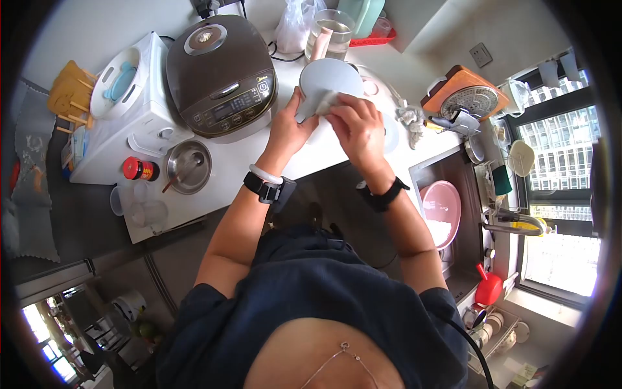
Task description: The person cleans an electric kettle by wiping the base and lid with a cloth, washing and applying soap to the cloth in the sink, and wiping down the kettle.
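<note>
My left hand [291, 128] grips the near left edge of a round, pale-grey pan [332, 76], held tilted over the white counter. A pinkish handle [321, 44] sticks up past its far edge, in front of a glass jug. In my right hand [359, 128] a crumpled whitish cloth [328, 102] is pinched, pressed against the near side of the pan. The fingers partly cover the cloth. Both wrists carry black bands.
A dark rice cooker [221, 78] stands left of my hands. Nearer are a steel bowl [188, 167], a red-lidded jar [140, 168] and clear plastic cups [149, 212]. The glass jug [338, 39] is behind. At right, a sink holds a pink basin [441, 214] near the faucet [512, 228].
</note>
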Available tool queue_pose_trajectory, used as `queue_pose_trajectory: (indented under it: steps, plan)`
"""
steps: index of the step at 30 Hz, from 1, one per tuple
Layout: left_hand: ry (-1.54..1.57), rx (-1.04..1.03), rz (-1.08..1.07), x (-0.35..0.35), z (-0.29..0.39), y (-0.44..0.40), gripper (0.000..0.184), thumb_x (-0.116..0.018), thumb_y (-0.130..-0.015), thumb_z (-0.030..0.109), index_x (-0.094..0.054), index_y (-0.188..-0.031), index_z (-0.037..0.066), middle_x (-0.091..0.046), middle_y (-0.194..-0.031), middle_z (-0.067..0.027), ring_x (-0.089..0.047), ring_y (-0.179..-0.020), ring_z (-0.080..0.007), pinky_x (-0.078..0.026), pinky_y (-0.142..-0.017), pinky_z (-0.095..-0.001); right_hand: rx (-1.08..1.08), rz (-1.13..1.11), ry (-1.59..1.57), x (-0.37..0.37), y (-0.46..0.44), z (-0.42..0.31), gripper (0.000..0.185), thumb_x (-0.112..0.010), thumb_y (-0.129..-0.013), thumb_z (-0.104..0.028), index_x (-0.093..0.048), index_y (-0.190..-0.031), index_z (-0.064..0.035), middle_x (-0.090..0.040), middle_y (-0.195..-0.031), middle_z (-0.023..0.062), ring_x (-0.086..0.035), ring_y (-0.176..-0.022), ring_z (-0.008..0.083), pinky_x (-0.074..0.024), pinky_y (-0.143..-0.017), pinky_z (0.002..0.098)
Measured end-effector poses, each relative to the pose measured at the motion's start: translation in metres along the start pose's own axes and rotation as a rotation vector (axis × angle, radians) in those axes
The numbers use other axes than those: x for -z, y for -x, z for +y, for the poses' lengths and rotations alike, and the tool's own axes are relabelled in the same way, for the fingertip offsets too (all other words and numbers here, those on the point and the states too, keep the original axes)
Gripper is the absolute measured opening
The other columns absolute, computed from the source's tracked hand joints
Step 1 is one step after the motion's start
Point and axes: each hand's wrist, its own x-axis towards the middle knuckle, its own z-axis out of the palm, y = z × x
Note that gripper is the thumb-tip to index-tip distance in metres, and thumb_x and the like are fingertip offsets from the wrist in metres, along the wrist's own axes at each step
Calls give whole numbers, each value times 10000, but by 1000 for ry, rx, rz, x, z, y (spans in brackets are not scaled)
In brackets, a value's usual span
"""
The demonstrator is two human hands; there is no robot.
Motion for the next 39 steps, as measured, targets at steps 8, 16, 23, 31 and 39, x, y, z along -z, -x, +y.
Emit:
queue_pose_trajectory:
  steps: [8,16,23,31,39]
  plan:
    - [15,19,-4,-1,-4,3,721,-686,-779,196,-354,-1377,-31,-658,-1002,-212,-649,-913,-222,-490,-802,-288,-73,48,26,-15,-27,33,119,-709,-735,-185,-662,-832,-133,-658,-960,-5,-594,-882,237,-458,-780,385]
    - [88,22,-2,0,-1,3,728,-671,-772,198,-342,-1388,-4,-665,-933,-216,-678,-812,-263,-508,-727,-302,-269,-72,5,-26,-64,65,184,-660,-795,-270,-672,-835,-91,-665,-795,67,-615,-779,299,-497,-704,401]
    - [38,-76,59,2,-2,2,725,-686,-745,191,-375,-1369,-7,-660,-892,-217,-675,-798,-278,-510,-714,-303,152,-144,-102,-53,-84,40,179,-652,-783,-286,-674,-838,-116,-669,-873,51,-617,-838,285,-497,-718,408]
    - [-65,86,26,8,4,7,673,-728,-722,196,-473,-1319,19,-672,-964,-208,-674,-846,-258,-510,-763,-309,268,-208,-134,4,-30,10,171,-722,-732,-151,-659,-878,-87,-653,-1021,46,-606,-900,262,-485,-753,390]
    - [13,117,-39,3,2,0,712,-716,-723,221,-433,-1356,58,-684,-867,-149,-681,-775,-227,-518,-725,-308,-207,-43,-332,12,-7,85,188,-724,-767,-116,-655,-923,-36,-657,-1028,108,-631,-854,244,-505,-740,321]
